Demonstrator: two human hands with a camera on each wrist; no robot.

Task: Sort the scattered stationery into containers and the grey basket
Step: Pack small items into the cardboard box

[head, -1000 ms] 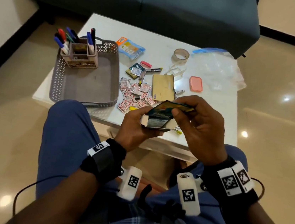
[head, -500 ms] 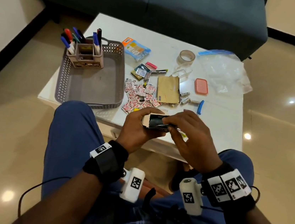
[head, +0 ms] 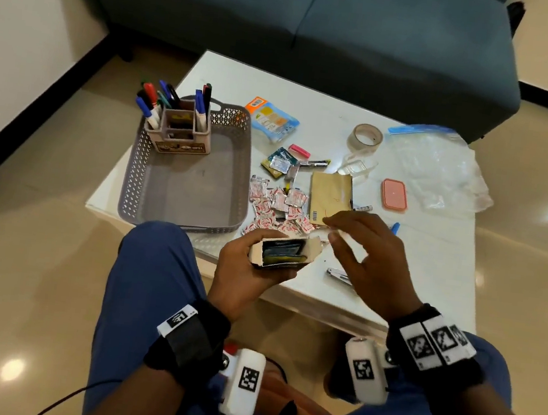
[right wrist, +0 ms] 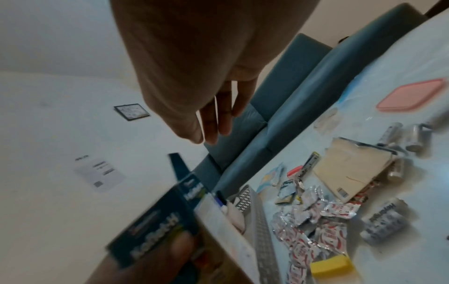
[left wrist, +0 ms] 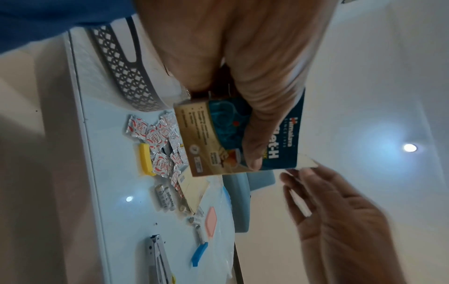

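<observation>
Over the near edge of the white desk point(head: 332, 90), the left hand point(head: 247, 273) grips a small cardboard box point(head: 282, 253) with its fingers curled round it; the box's end flap stands open toward the right, and dark packets show inside. In the left wrist view the thumb lies across the box's blue printed face point(left wrist: 240, 134). The right hand point(head: 366, 256) hangs just beside the open end, fingers loosely spread and holding nothing, apart from the box.

The grey basket point(head: 186, 176) sits on the left part of the desk, and a beige pen holder point(head: 181, 134) full of markers stands in its far corner. Just right of the basket lies a heap of small red and silver sachets point(head: 276, 207), with a tan envelope point(head: 331, 193) touching the heap's right side. Beyond these lie a few loose foil packets point(head: 279, 165), a pink clip point(head: 298, 150) and a blue and orange pack point(head: 271, 119). A roll of clear tape point(head: 365, 137) rests near the far edge, beside a crumpled clear zip bag point(head: 440, 165), and a pink lid point(head: 394, 194) lies at the bag's near side. A metal stapler point(head: 338, 275) lies on the desk beneath the right hand. In the left wrist view, batteries point(left wrist: 165, 198), a yellow clip point(left wrist: 145, 162) and a blue clip point(left wrist: 199, 253) also lie on the desk.
</observation>
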